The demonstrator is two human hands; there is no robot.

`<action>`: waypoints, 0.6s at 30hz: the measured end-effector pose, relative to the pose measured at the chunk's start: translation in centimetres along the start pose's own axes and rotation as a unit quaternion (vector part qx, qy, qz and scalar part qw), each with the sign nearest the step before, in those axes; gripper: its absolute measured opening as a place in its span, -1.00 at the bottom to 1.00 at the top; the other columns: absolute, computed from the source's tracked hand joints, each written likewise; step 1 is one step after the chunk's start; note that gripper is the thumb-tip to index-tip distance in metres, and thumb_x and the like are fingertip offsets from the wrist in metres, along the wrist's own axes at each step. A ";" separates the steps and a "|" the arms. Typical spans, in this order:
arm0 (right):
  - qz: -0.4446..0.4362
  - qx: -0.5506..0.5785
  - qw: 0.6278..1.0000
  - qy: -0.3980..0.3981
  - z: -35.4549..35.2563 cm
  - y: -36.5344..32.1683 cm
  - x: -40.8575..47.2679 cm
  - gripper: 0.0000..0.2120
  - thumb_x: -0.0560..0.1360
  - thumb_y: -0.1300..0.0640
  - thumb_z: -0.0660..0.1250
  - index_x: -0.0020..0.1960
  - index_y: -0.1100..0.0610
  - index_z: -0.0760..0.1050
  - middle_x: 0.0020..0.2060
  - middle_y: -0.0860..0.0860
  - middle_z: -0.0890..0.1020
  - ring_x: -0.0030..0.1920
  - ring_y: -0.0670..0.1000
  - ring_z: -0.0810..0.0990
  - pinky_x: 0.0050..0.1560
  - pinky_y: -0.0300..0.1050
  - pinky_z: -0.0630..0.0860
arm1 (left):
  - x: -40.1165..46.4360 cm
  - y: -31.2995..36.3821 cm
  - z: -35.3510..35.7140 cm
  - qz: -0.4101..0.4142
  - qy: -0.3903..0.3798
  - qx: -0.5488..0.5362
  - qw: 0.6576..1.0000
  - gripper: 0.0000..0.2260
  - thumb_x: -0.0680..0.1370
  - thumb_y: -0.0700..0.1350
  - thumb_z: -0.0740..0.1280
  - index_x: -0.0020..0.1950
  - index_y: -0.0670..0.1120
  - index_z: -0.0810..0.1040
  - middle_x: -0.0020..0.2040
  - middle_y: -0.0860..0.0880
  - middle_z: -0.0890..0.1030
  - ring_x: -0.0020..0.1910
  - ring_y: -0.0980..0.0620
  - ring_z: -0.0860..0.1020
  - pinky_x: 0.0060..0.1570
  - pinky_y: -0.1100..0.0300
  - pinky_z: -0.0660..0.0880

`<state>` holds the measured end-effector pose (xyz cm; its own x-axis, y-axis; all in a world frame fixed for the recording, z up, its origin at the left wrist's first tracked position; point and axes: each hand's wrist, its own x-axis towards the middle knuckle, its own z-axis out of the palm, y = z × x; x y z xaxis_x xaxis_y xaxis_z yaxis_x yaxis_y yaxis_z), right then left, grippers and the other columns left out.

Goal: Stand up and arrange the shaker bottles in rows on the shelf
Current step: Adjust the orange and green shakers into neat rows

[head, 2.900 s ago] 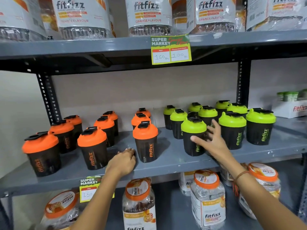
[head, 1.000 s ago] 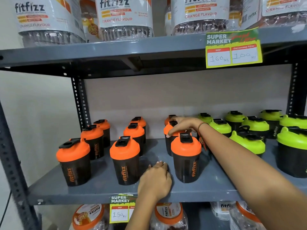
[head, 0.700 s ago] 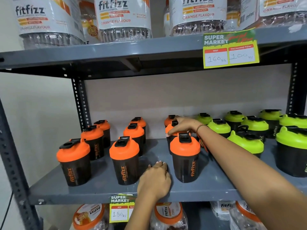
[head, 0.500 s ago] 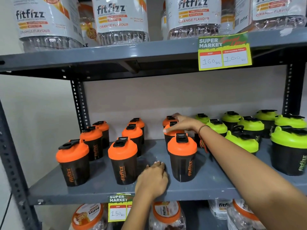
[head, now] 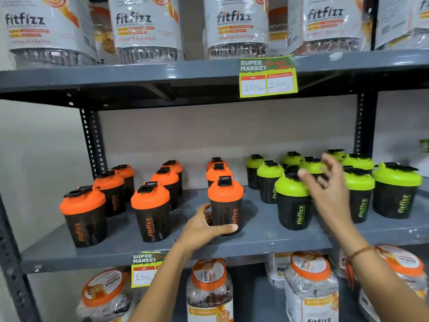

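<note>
Black shaker bottles stand upright on the grey middle shelf point(head: 260, 238). Several with orange lids form three rows on the left, and several with green lids are grouped on the right. My left hand point(head: 204, 225) is wrapped around the base of the front orange-lidded shaker point(head: 226, 203) of the third row. My right hand point(head: 329, 189) hovers blurred and open, fingers spread, just right of the front green-lidded shaker point(head: 292, 201) and in front of the other green ones. Some green shakers are partly hidden behind that hand.
Large fitfizz jars point(head: 144, 29) stand on the upper shelf, and more orange-lidded jars point(head: 209, 291) fill the lower shelf. Yellow price tags point(head: 267, 77) hang from both shelf edges. Black perforated uprights point(head: 92, 140) frame the bay, with a wall behind.
My right hand left the back orange shakers and moved right to the green group. My left hand rose from the shelf edge and took hold of the front orange shaker. The view shifted right.
</note>
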<state>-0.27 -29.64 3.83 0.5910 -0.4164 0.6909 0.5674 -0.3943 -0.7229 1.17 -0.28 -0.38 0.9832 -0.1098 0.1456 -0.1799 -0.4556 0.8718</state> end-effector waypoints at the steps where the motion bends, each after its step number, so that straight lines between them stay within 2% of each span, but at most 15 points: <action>1: 0.034 -0.017 0.998 -0.040 -0.2 1.3 -0.8 -0.22 0.43 -0.15 0.45 0.53 0.03 0.20 0.47 0.06 0.34 0.42 0.00 0.37 0.37 -0.05 0.37 | 0.0 0.2 0.4 -0.003 0.016 0.021 1.000 0.05 0.04 0.36 0.56 0.43 0.07 0.26 0.28 0.12 0.50 0.24 0.08 0.50 0.28 0.04 0.42; 3: 0.077 -0.039 0.991 -0.100 -0.5 3.5 -1.6 -0.09 0.40 -0.11 0.49 0.58 0.02 0.08 0.52 0.04 0.26 0.47 0.01 0.30 0.40 -0.07 0.31 | 0.1 0.2 0.7 -0.014 0.036 0.050 0.998 0.00 0.01 0.39 0.54 0.35 0.10 0.30 0.20 0.15 0.51 0.19 0.08 0.52 0.20 0.06 0.45; 5: 0.117 -0.016 0.979 -0.167 -1.0 4.7 -1.5 -0.03 0.31 -0.16 0.53 0.57 -0.04 0.11 0.45 -0.12 0.34 0.40 -0.11 0.36 0.32 -0.21 0.32 | 0.2 0.0 0.7 -0.022 0.043 0.054 0.997 -0.10 0.01 0.37 0.55 0.25 0.12 0.34 0.16 0.13 0.56 0.13 0.09 0.54 0.16 0.04 0.48; 6: 0.132 -0.004 0.970 -0.205 -1.2 5.0 -1.3 -0.06 0.25 -0.20 0.53 0.52 -0.13 0.18 0.35 -0.26 0.40 0.30 -0.23 0.42 0.22 -0.33 0.34 | 0.3 -0.1 0.8 -0.023 0.047 0.050 0.997 -0.17 0.02 0.35 0.55 0.20 0.13 0.35 0.14 0.12 0.58 0.10 0.11 0.55 0.16 0.02 0.49; 8: 0.142 -0.012 0.955 -0.258 -1.6 5.5 -0.8 -0.22 0.14 -0.27 0.56 0.28 -0.37 0.29 0.14 -0.46 0.47 0.12 -0.44 0.46 0.02 -0.50 0.40 | 0.2 -0.3 0.8 -0.018 0.051 0.042 0.998 -0.28 0.05 0.33 0.55 0.10 0.15 0.39 0.12 0.11 0.60 0.07 0.12 0.56 0.16 -0.02 0.51; 9: 0.142 -0.022 0.952 -0.272 -1.6 5.8 -0.7 -0.26 0.12 -0.28 0.58 0.19 -0.42 0.29 0.09 -0.47 0.50 0.10 -0.43 0.50 -0.01 -0.48 0.45 | 0.3 -0.4 0.9 -0.015 0.051 0.039 0.998 -0.31 0.06 0.33 0.55 0.08 0.16 0.40 0.11 0.11 0.61 0.07 0.12 0.57 0.16 -0.04 0.51; 12: 0.125 -0.047 0.950 -0.283 -1.5 6.5 -0.3 -0.20 0.14 -0.21 0.61 0.27 -0.28 0.28 0.17 -0.27 0.57 0.17 -0.19 0.59 0.19 -0.17 0.52 | 0.3 -0.4 1.0 -0.009 0.056 0.035 0.998 -0.30 0.05 0.35 0.55 0.08 0.15 0.42 0.12 0.11 0.61 0.09 0.10 0.57 0.18 -0.06 0.50; 13: 0.122 -0.043 0.950 -0.285 -1.5 6.6 -0.3 -0.20 0.14 -0.21 0.61 0.26 -0.26 0.30 0.18 -0.24 0.58 0.16 -0.19 0.60 0.18 -0.19 0.52 | 0.3 -0.4 1.0 -0.006 0.059 0.040 0.997 -0.28 0.04 0.36 0.54 0.10 0.15 0.43 0.13 0.10 0.61 0.10 0.10 0.57 0.18 -0.07 0.50; 15: 0.124 -0.021 0.949 -0.290 -1.5 6.5 -0.4 -0.25 0.11 -0.22 0.64 0.19 -0.33 0.34 0.18 -0.29 0.56 0.11 -0.30 0.61 0.07 -0.36 0.53 | 0.2 -0.2 1.1 0.000 0.063 0.053 0.997 -0.26 0.05 0.38 0.53 0.13 0.15 0.42 0.16 0.10 0.60 0.10 0.10 0.57 0.19 -0.07 0.50; 16: 0.124 -0.015 0.948 -0.294 -1.5 6.5 -0.4 -0.26 0.10 -0.22 0.64 0.17 -0.37 0.34 0.17 -0.32 0.55 0.11 -0.34 0.59 0.06 -0.38 0.52 | 0.2 -0.1 1.2 0.004 0.066 0.062 0.996 -0.26 0.05 0.39 0.52 0.13 0.16 0.42 0.16 0.10 0.60 0.10 0.10 0.56 0.19 -0.08 0.49; 18: 0.122 -0.011 0.945 -0.302 -1.3 6.5 -0.5 -0.24 0.12 -0.21 0.64 0.20 -0.35 0.33 0.16 -0.34 0.54 0.14 -0.34 0.56 0.15 -0.27 0.49 | 0.0 0.1 1.3 0.010 0.070 0.080 0.994 -0.26 0.07 0.41 0.50 0.15 0.18 0.40 0.18 0.09 0.60 0.12 0.09 0.56 0.19 -0.09 0.49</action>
<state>2.39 -33.05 -1.22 0.9263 0.0445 0.3742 0.3637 -0.3659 -0.8566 1.14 -1.45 -0.86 0.9721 -0.0017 0.2346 -0.1904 -0.5898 0.7848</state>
